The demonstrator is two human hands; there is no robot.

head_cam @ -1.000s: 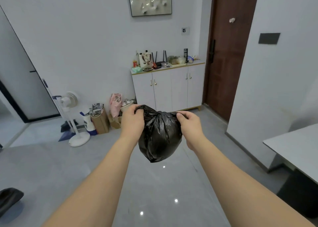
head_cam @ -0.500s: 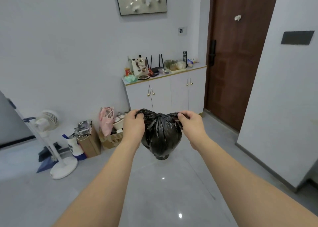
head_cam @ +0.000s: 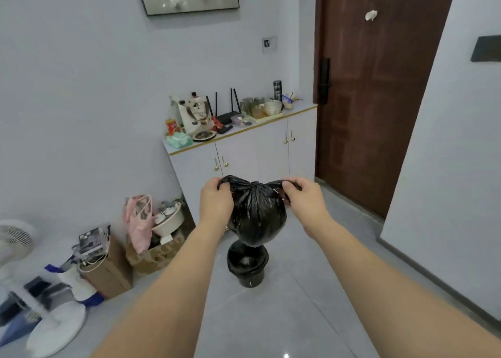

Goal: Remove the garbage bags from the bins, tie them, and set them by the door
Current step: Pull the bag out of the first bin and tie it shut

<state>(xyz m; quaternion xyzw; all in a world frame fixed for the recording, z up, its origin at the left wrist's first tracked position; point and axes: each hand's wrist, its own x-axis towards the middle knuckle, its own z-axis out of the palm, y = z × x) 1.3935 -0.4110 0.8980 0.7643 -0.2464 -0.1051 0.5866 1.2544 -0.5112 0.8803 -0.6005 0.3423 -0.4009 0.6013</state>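
Both hands pinched the black garbage bag [head_cam: 257, 216] by its two top ears, the left hand [head_cam: 217, 203] and right hand [head_cam: 305, 199] pulling apart on either side of a gathered knot. It hung straight below the grip, above a small black bin [head_cam: 248, 268] on the floor. Ahead to the right stood the brown door [head_cam: 379, 94], nearer the right hand, beside a white cabinet [head_cam: 244, 154].

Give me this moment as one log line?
step: tying | left hand grip: bag ear | right hand grip: bag ear | black garbage bag: held up | door: ahead
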